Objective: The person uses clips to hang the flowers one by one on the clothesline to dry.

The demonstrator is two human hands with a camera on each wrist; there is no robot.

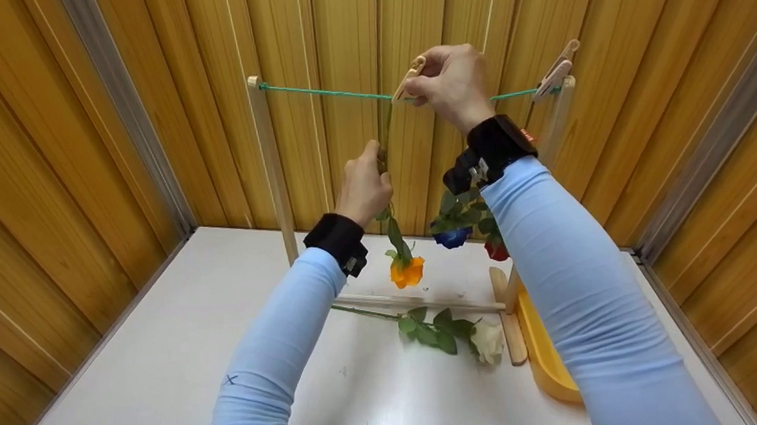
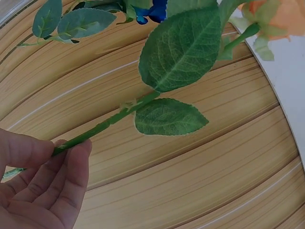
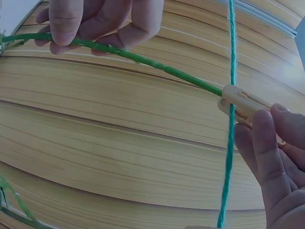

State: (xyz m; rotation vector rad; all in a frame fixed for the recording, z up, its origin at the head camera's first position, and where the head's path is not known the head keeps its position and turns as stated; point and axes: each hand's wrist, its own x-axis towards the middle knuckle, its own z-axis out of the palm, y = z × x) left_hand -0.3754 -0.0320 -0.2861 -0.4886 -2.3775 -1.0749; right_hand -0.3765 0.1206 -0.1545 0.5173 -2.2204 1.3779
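- Up at the green string (image 1: 327, 93) strung between the rack's posts, my right hand (image 1: 451, 82) pinched a wooden clothespin (image 1: 408, 77), its jaws straddling the string and the stem's tip.
- My left hand (image 1: 364, 188) pinched the stem (image 3: 157, 64) lower down, its orange rose (image 1: 407, 270) hanging head-down above the tabletop's far edge.
- That stem looked light, thin and bendy, best held on bare stem clear of leaves.

The left hand (image 2: 35, 191) pinches a thin green flower stem (image 2: 102, 125) between thumb and fingers; two veined green leaves (image 2: 183, 45) branch off it — a blurred orange bloom (image 2: 281, 16) at top right; ribbed wooden wall panelling (image 2: 190, 171) behind.
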